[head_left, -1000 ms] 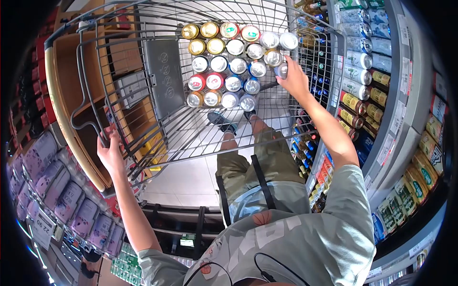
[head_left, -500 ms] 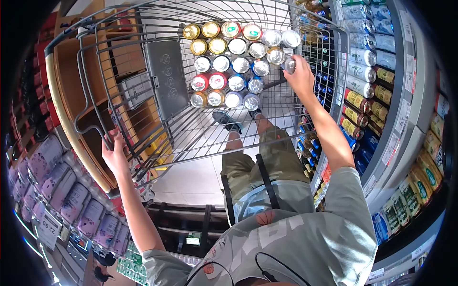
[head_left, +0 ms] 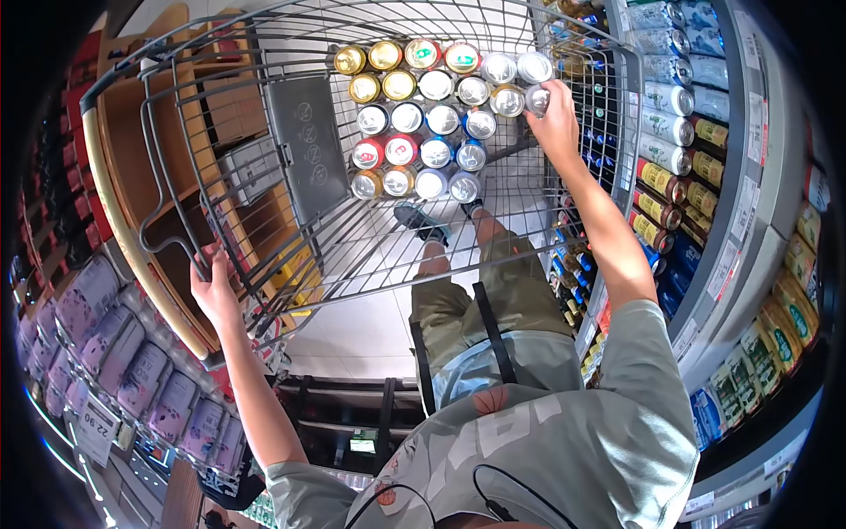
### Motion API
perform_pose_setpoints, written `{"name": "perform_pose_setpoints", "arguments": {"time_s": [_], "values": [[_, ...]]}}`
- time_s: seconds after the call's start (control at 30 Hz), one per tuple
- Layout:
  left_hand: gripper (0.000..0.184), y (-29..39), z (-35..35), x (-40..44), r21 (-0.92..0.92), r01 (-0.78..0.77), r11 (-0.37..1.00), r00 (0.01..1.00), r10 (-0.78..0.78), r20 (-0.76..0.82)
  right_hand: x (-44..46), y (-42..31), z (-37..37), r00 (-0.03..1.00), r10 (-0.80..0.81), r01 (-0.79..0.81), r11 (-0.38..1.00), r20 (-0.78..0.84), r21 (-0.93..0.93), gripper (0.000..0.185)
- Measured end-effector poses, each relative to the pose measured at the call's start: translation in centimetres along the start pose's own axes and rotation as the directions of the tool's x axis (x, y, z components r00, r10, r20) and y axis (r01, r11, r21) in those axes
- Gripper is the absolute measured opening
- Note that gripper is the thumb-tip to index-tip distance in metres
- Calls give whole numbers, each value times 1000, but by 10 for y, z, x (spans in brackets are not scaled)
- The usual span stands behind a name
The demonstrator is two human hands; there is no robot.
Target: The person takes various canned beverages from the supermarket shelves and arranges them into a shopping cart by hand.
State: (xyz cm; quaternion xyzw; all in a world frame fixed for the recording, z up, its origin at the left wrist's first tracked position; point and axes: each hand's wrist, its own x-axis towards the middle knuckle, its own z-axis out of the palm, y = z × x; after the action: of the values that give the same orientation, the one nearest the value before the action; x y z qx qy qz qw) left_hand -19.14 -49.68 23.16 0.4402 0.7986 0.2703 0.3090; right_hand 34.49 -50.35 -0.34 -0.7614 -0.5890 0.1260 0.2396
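My right hand (head_left: pixel 555 119) is inside the cart, its fingers closed round a silver-topped can (head_left: pixel 537 99) at the right end of the second row. That can stands beside another silver-topped can (head_left: pixel 507 101) and just below a can in the top row (head_left: pixel 534 67). Rows of upright cans, with gold, red, blue and silver rims, fill the left and middle of the wire cart (head_left: pixel 423 284). My left hand (head_left: pixel 214 284) is wrapped round the dark metal bar at the cart's lower left.
Shelves of cans and bottles (head_left: pixel 665 128) line the right side. Wooden shelving (head_left: pixel 145 115) and purple packages (head_left: pixel 145 370) are at the left. A grey panel (head_left: pixel 308 145) stands in the cart left of the cans. My feet (head_left: pixel 421 222) are beneath the cart.
My right hand has moved up and slightly right with its can, which now sits against the second row. My left hand has kept its hold on the bar.
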Motion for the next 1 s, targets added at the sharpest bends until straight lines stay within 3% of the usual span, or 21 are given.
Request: {"name": "perform_pose_setpoints", "arguments": {"time_s": [0.43,0.5,0.57,0.7,0.77,0.83,0.9,0.97,1.0], "values": [[13,11,3,-6,-36,23,999,1000,-23,9,-17,-1,-10,999,46,-46,998,4,35,78],[13,17,3,-8,-29,63,998,998,-63,8,-27,1,-18,1000,17,-16,999,-10,46,75],[17,-7,-3,2,-4,-26,1000,1000,26,16,-41,-3,-30,999,36,-35,999,-9,30,74],[13,-2,-3,1,-124,31,992,996,-21,83,-82,-24,-69,997,56,-50,993,-58,106,58],[11,-19,-2,11,-144,-108,984,990,119,74,-113,-27,-84,992,19,-7,995,-123,100,51],[8,-28,-2,18,-203,-37,979,991,61,117,-138,-51,-119,987,158,-152,979,-34,137,47],[10,-35,-4,27,-233,-15,972,982,58,179,-164,-65,-152,990,125,-116,985,-63,125,41],[14,-32,-6,29,-373,191,908,955,-84,284,-190,-78,-185,984,70,-48,990,-166,132,35],[16,-27,-6,27,-374,210,903,953,-104,285,-201,-95,-212,972,194,-167,967,-134,193,31]]}}
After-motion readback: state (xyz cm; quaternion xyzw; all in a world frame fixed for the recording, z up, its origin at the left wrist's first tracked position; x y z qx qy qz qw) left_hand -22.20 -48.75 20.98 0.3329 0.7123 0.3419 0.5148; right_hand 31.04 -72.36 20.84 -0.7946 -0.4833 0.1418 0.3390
